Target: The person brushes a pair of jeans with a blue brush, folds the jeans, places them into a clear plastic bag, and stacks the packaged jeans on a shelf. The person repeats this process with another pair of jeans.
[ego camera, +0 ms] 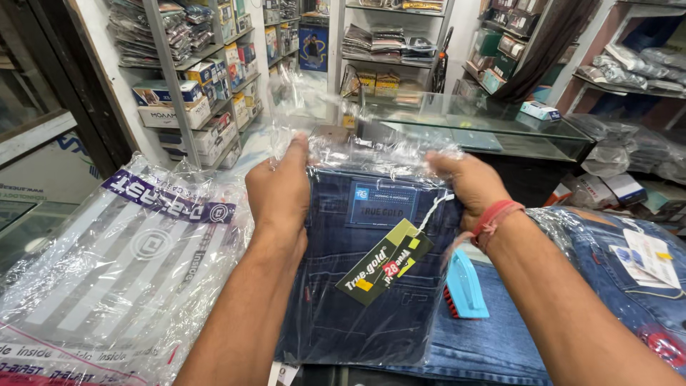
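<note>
Both hands [282,189] [468,182] | fingers clamped on clear bag [371,154] | folded dark jeans [357,300] (tagged) inside

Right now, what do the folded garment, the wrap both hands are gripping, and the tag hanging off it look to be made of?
Folded jeans: dark blue denim by the look, matte, with visible seams. Clear bag: thin glossy plastic film, crinkled and catching glare where the left hand and right hand grip it. Hang tag: probably printed card, black and yellow, on a white string.
</note>
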